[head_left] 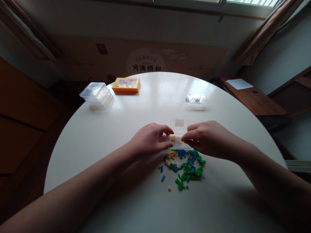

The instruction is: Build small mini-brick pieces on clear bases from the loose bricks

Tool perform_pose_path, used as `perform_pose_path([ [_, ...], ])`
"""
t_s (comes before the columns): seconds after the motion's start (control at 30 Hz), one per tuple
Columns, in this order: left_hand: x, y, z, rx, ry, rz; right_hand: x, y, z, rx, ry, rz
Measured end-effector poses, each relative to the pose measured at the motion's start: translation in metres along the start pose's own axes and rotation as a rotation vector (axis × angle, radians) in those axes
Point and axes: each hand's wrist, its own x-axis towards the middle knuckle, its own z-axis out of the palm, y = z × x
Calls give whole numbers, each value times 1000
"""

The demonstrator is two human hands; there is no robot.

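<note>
My left hand (150,139) and my right hand (206,137) meet over the middle of a round white table (97,136). Both pinch a small clear plastic box (179,127) that holds a few yellow pieces (173,138). The fingers of each hand curl around the box's near edge. Just in front of the hands lies a loose pile of tiny blue, green and yellow bricks (187,165). A few stray bricks (163,178) lie to the pile's left.
At the back left stand a clear plastic container (96,94) and an orange box (126,85). Another small clear box (196,101) sits at the back right. A wooden desk with a sheet of paper (239,84) is beyond the table's right edge.
</note>
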Motion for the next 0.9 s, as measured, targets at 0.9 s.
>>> perform_pose_path([
  [0.9,-1,0,-1,2,-12,-2,7,-5,10,-8,45,87],
])
